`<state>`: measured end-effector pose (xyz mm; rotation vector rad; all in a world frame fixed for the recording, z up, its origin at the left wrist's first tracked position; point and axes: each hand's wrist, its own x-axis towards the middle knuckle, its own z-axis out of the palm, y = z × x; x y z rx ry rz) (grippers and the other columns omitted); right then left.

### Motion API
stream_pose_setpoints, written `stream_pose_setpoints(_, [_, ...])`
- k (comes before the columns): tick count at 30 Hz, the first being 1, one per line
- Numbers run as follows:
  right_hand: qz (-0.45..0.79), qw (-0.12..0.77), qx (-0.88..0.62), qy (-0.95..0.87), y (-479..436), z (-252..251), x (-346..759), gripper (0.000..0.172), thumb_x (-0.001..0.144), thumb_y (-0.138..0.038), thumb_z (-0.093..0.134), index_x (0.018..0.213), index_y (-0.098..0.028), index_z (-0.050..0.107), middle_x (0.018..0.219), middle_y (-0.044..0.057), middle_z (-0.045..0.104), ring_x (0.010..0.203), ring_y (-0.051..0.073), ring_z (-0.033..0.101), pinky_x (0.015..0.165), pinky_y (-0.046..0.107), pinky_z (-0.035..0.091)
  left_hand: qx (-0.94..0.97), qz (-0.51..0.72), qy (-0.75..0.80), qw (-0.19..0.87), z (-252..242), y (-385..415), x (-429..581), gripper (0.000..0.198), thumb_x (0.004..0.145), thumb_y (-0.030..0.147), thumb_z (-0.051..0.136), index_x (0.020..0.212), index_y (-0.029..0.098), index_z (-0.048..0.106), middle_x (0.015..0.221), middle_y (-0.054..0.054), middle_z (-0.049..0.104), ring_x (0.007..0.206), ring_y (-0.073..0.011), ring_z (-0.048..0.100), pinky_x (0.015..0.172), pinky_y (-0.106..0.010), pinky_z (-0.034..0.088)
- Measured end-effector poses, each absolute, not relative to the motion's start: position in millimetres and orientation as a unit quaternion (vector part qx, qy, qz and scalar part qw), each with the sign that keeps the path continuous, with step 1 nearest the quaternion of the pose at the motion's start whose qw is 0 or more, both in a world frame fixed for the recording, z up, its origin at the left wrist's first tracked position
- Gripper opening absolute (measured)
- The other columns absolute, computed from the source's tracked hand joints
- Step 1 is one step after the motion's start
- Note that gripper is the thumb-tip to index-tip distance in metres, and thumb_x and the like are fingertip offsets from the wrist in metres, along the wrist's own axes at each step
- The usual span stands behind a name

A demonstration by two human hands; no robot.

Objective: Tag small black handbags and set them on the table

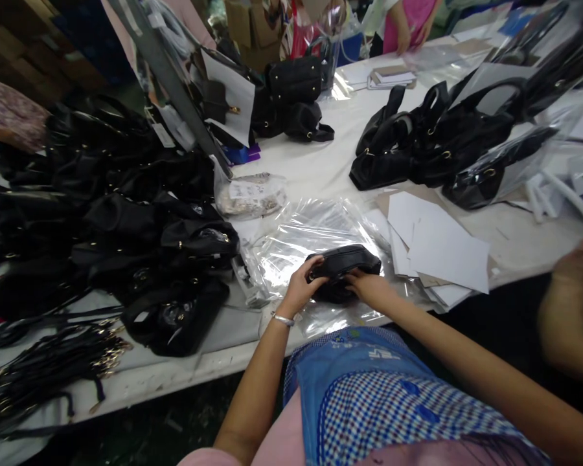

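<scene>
A small black handbag (pixel 347 260) rests on a stack of clear plastic bags (pixel 291 243) at the table's front edge. My left hand (pixel 302 285) grips the handbag's left end, thumb and fingers closed around it. On the near right side, my right hand (pixel 369 288) has its fingertips tucked against or into the handbag, so they are mostly hidden. Just right of the plastic lie loose white and brown card sheets (pixel 440 243). Behind it sits a clear bag of small parts with a paper label (pixel 247 189).
Many black handbags (pixel 126 220) crowd the left, with black straps (pixel 53 369) in front of them. More black handbags (pixel 432 142) stand at the right back. A grey metal post (pixel 170 77) slants up from the table. A co-worker's arm (pixel 571 310) reaches in at right.
</scene>
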<state>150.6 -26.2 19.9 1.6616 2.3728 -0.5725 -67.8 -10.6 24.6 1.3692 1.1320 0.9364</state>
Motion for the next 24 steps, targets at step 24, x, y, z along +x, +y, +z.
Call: stream_pose_setpoints(24, [-0.552,-0.122,0.42,0.71,-74.0,10.2,99.8,0.038,0.09,-0.045,0.049,0.107,-0.02,0.071,0.093,0.008,0.072,0.079,0.019,0.066,0.08,0.032,0.051,0.596,0.212,0.746,0.206,-39.8,-125.5,-152.5,0.049,0.086,0.026,0.058,0.133,0.017,0.049,0.129,-0.014,0.057,0.121,-0.0264,0.052,0.105,-0.041,0.043])
